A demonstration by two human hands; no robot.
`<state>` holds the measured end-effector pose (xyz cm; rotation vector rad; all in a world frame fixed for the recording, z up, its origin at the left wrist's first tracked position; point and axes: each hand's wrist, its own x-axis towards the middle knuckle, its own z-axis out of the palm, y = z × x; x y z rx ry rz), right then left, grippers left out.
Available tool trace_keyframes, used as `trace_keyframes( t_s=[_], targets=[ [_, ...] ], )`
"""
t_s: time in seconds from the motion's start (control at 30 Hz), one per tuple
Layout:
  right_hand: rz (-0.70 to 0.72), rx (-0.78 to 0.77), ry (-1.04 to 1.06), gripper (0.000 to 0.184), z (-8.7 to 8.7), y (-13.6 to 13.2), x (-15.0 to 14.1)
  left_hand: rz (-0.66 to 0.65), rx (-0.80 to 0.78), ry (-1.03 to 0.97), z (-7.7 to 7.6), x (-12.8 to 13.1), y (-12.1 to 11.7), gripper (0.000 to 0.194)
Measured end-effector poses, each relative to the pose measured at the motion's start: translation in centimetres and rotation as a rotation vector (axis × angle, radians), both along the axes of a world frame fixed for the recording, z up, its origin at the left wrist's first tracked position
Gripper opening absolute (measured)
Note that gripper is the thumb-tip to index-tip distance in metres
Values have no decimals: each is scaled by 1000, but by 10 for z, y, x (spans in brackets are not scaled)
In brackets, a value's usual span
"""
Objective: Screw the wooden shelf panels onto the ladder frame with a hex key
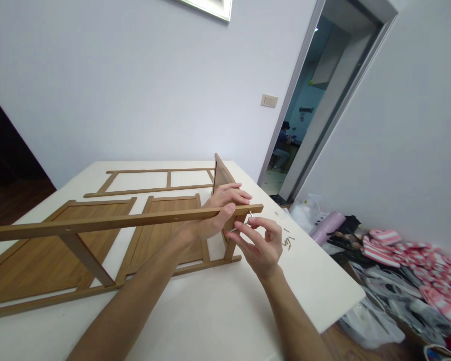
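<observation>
My left hand (pixel 216 213) is wrapped round the end of a long wooden rail (pixel 97 223) where it meets an upright wooden panel (pixel 221 176). Just right of that joint, my right hand (pixel 261 243) pinches a small metal tool or screw (pixel 240 226) against the rail's end. The rail belongs to a raised wooden frame that reaches left across the white table (pixel 218 311). Under it lies a flat wooden panel frame (pixel 161 235).
Another wooden ladder-like frame (pixel 154 179) lies flat at the table's far side. Small screws and dowels (pixel 287 240) are scattered near the table's right edge. Bags, clothes and a purple roll (pixel 398 255) crowd the floor on the right. A person sits beyond the open doorway (pixel 285 145).
</observation>
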<state>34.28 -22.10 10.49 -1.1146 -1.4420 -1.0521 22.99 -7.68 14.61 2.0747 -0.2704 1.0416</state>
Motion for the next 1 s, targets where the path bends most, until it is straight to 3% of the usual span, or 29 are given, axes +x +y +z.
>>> trace_keyframes(
  t_s=[0.17,0.67,1.0],
  targets=[
    [-1,-12,-17,38,1,-1,2,4,-15,1,-1,0,-1,39],
    [31,145,-20,38,15,11,-2,-38,-43,-23,-4,3,-1,36],
    [5,119,-75,20,35,11,-1,-27,-95,-41,-4,5,-4,34]
  ],
)
